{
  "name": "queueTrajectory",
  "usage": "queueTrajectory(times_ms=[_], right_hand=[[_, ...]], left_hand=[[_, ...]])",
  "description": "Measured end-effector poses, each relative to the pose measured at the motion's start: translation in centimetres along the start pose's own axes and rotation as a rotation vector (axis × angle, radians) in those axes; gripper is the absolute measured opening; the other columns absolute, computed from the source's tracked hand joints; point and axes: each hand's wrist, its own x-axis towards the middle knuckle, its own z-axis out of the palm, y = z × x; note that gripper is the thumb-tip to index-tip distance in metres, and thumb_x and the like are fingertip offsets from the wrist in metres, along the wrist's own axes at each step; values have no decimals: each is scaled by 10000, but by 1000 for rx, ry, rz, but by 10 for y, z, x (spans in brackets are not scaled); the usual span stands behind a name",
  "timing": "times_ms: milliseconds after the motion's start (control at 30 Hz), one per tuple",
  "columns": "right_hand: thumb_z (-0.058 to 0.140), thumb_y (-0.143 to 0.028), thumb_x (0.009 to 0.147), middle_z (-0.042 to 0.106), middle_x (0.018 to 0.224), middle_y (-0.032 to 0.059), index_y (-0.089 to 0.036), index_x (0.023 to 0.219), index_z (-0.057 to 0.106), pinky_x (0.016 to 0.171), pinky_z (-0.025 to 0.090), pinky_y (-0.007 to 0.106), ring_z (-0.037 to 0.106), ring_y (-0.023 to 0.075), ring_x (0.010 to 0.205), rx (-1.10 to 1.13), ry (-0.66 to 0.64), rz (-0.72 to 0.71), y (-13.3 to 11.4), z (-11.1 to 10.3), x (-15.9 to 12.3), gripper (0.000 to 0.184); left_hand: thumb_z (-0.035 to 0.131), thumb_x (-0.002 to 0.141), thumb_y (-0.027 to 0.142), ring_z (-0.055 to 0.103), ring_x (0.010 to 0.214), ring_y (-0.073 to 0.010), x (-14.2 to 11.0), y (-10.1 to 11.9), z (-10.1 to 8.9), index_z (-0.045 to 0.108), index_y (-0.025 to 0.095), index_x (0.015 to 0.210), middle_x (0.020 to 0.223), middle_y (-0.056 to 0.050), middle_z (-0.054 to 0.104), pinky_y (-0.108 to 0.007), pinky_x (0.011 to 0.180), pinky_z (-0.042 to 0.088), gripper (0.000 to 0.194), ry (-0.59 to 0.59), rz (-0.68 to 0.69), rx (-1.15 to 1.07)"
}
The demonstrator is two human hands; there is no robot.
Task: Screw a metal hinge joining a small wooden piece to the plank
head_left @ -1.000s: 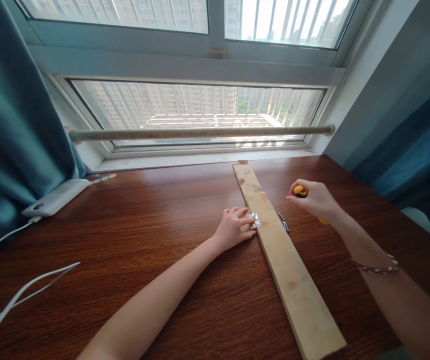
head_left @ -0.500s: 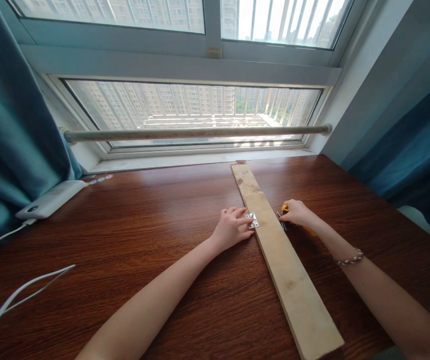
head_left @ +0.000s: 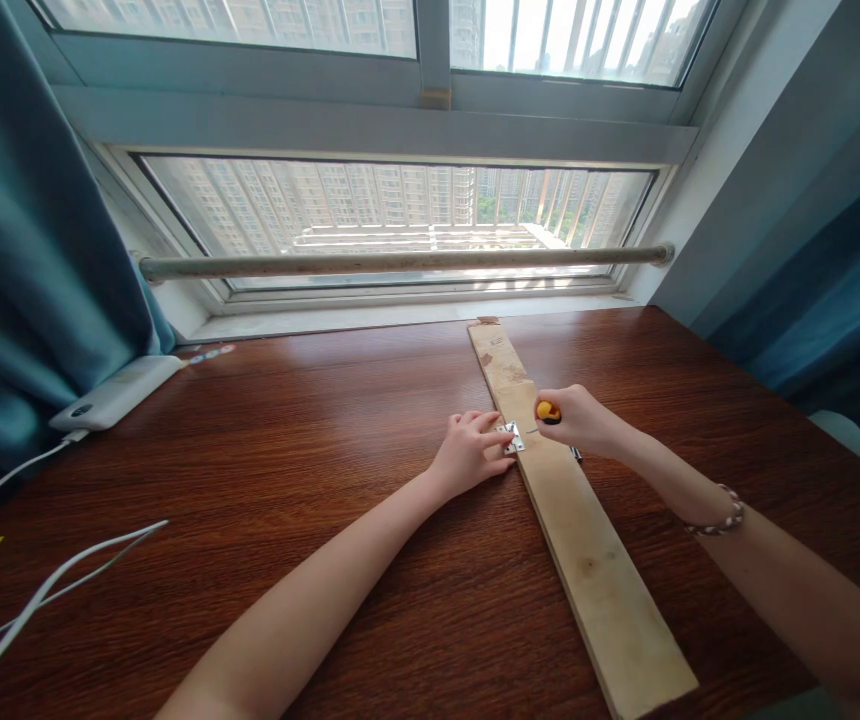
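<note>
The hinge (head_left: pixel 513 438), a small metal plate with holes, lies at the left edge of the wooden board (head_left: pixel 587 560), a little beyond the board's midpoint. From the hinge, the board stretches to between 11 and 12 o'clock at its far end and to 5 o'clock at its near end, flat on the tabletop (head_left: pixel 310 430).

At 9 o'clock, the left hand (head_left: pixel 467 455) lies low with its fingers bent and slightly spread, the tips on the hinge; I cannot tell whether they pinch anything. At 3 o'clock, the right hand (head_left: pixel 578 418) has its fingers clenched around the yellow and black tool (head_left: pixel 548 411), whose thin shaft points at the hinge over the board. Beneath this hand, just beside the board's right edge, are metal pieces (head_left: pixel 576 455), partly hidden. A braided bracelet (head_left: pixel 721 512) circles the right wrist.

Farther out at 9 o'clock, a white device (head_left: pixel 116 392) sits against the blue curtain (head_left: pixel 40 230), with a cable (head_left: pixel 14 478) plugged in. The window (head_left: pixel 400 195) and a pale rail (head_left: pixel 400 264) cross at 12 o'clock.
</note>
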Motion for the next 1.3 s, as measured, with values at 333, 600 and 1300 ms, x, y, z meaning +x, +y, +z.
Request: queueTrajectory(times_ms=[333, 600, 1300], right_hand=[[575, -280, 652, 596, 553, 17, -141, 594, 583, 459, 293, 207, 499, 109, 501, -46, -118, 57, 7, 15, 14, 151], [573, -284, 670, 600, 552, 16, -139, 611, 597, 451, 282, 207, 492, 103, 495, 13, -174, 105, 3, 16, 14, 158], [622, -487, 670, 524, 487, -12, -168, 621, 464, 341, 354, 202, 484, 104, 377, 363, -18, 320, -14, -12, 7, 359]], left_hand=[[617, 710, 445, 452, 1020, -237, 1, -3, 1, 652, 349, 951, 1174, -45, 538, -394, 841, 279, 262, -1, 7, 9], [619, 711, 429, 448, 1029, -244, 2, -4, -1, 644, 372, 966, 1189, -27, 529, -396, 846, 282, 262, -5, 15, 5], [627, 705, 433, 448, 1029, -244, 2, -3, -2, 653, 345, 958, 1195, -35, 529, -393, 851, 282, 269, -11, 11, 1]])
